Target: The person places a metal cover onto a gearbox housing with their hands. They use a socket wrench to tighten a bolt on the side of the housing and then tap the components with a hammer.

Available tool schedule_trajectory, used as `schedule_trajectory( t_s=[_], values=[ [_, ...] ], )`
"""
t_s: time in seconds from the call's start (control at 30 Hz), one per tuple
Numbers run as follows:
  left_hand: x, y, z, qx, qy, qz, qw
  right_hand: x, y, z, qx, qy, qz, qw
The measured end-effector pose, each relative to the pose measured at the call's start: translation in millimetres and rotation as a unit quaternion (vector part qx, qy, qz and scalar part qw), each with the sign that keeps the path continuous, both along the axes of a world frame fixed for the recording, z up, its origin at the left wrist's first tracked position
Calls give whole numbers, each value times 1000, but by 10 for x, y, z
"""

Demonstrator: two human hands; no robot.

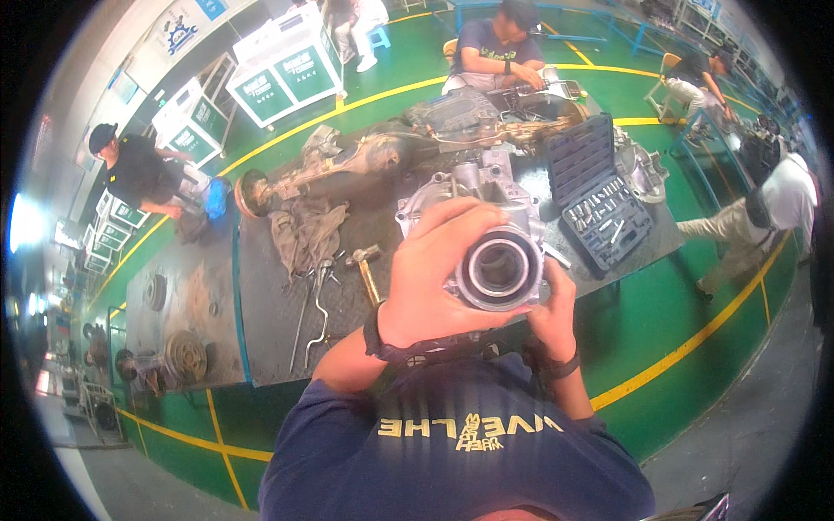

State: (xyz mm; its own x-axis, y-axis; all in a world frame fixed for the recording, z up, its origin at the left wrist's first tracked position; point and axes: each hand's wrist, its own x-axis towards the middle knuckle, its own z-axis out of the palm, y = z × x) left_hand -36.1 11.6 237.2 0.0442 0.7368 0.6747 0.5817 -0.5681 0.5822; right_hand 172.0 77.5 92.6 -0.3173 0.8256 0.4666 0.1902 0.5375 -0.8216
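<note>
Close in front of me, a silver metal gearbox housing (473, 178) has its round end facing up, with a ringed collar (499, 269) around a dark bore. My left hand (434, 282) wraps round the left side of the collar, its thumb below and its fingers above. My right hand (554, 317) grips the collar's lower right side; some of its fingertips are hidden behind the metal. Whether collar and housing are one piece, I cannot tell. Left of my hands, a hammer (368, 271) lies on the dark workbench (261, 304) beside some thin metal rods (314, 317).
An open socket set case (599, 204) stands to the right. A crumpled brown rag (306, 234) and a rusty axle (347, 165) lie at the left and back. One person (497, 52) works across the bench; another (143, 169) stands far left, and a third (769, 208) is at right.
</note>
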Motion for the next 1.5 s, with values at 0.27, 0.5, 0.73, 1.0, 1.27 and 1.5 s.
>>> schedule_trajectory(
  t_s=[0.27, 0.5, 0.73, 1.0, 1.27, 1.5],
  values=[
    [-293, 397, 160, -142, -51, -72, 986, 28, -93, 217, -77, -23, -23, 996],
    [-402, 691, 268, -191, -87, -69, 975, -61, -96, 406, -159, -36, -37, 986],
    [-350, 566, 300, -179, -35, -96, 978, 46, -172, 264, -182, -14, -51, 982],
    [-189, 455, -179, -34, 90, -81, 992, 136, -167, -174, -189, -60, -45, 979],
    [-141, 427, -279, -80, 98, -37, 991, 134, -3, -194, -182, -111, -11, 977],
    [-29, 410, -274, -114, 58, -27, 991, 271, 76, -302, -180, -94, 23, 979]
  ],
)
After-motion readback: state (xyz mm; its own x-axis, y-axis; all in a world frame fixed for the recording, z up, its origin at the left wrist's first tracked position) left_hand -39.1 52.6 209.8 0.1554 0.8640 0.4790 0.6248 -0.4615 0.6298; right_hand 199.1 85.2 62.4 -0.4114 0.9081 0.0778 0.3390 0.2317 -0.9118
